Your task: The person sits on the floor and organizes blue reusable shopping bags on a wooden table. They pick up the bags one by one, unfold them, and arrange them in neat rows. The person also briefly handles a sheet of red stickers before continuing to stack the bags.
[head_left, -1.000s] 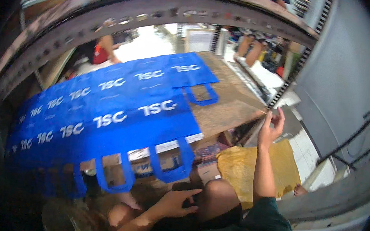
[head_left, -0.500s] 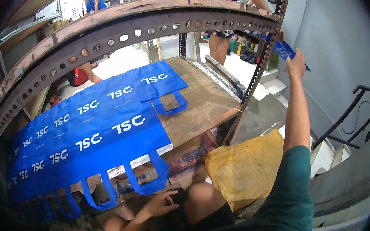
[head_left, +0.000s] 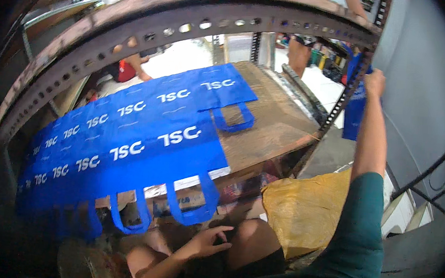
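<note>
My right arm reaches out to the far right, and my right hand (head_left: 374,83) is closed on a blue bag (head_left: 353,116) that hangs down beside the rack's upright. Over my lap, my left hand (head_left: 209,242) is open with its fingers loosely bent, and I see nothing in it. Flat blue tote bags (head_left: 177,115) with white printing lie overlapped in rows on the wooden board (head_left: 274,125). Several blue handle loops (head_left: 193,205) hang over the board's near edge.
A metal rack bar (head_left: 206,24) with punched holes arches over the board. To its right stands a perforated upright (head_left: 342,104). A yellow sack (head_left: 306,207) lies beside my knee, and a black railing (head_left: 426,172) stands at right. Other people are beyond the rack.
The blue bag at my right hand now hangs down at length, where before only a small part showed. My view has shifted, so the board appears further right and higher. My left hand stays over my lap.
</note>
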